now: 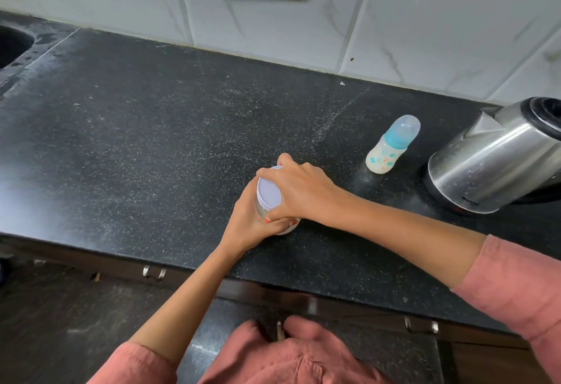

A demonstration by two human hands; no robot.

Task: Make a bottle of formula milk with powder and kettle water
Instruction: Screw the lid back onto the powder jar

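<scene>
Nearest you, close to the front edge of the worktop (pixel 151 140), the powder jar (pixel 260 209) stands upright, long axis vertical, its lid (pixel 269 190) on top. Your left hand (pixel 252 219) wraps the jar's body from the left, fingers curled round it. Your right hand (pixel 300 189) reaches over from the right, fingers and thumb clamped on the lid's rim, so a twist looks like the step in hand. Farther back and right, the baby bottle (pixel 390 148) stands capped, apart from the jar, with the kettle (pixel 498 159) to its right.
</scene>
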